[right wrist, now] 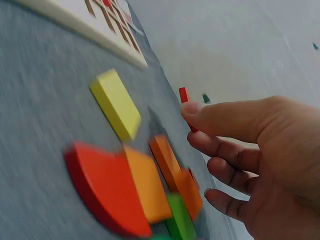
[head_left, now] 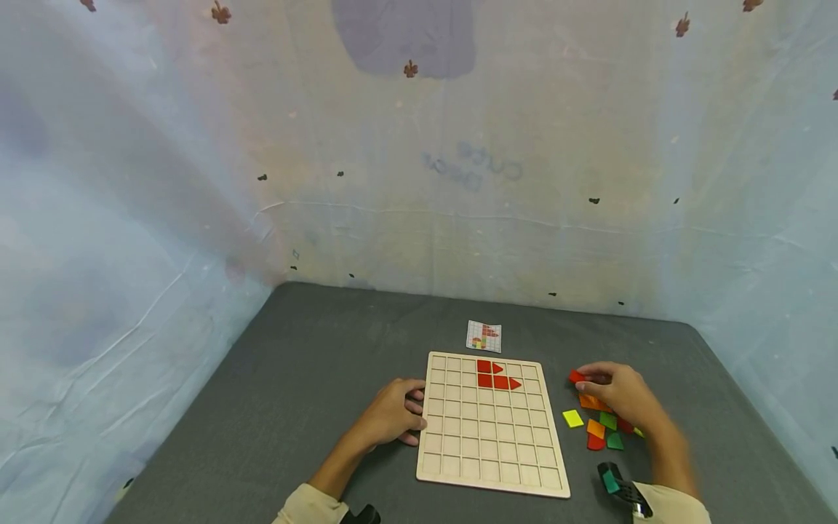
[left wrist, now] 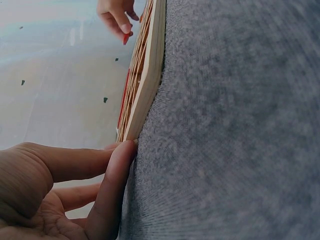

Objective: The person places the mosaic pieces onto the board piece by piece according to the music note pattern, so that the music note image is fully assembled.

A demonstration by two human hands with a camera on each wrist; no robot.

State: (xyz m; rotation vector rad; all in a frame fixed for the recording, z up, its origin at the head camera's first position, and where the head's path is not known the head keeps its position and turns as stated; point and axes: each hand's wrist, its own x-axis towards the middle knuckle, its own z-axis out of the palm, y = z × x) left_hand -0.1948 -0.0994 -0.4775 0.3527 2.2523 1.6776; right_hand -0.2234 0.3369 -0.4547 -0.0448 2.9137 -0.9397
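Note:
A pale wooden grid board lies on the dark table, with several red pieces set in its far rows. At the board's left edge is my left hand; in the left wrist view its thumb and finger meet at the rim. Over the loose pieces on the right, my right hand pinches a small red tile between thumb and index finger, lifted clear of the table. The tile's full shape is partly covered by the thumb.
Beside the board's right edge lie a yellow square, orange pieces, green pieces and a red rounded piece. A small printed pattern card lies beyond the board. A draped sheet rises behind the table.

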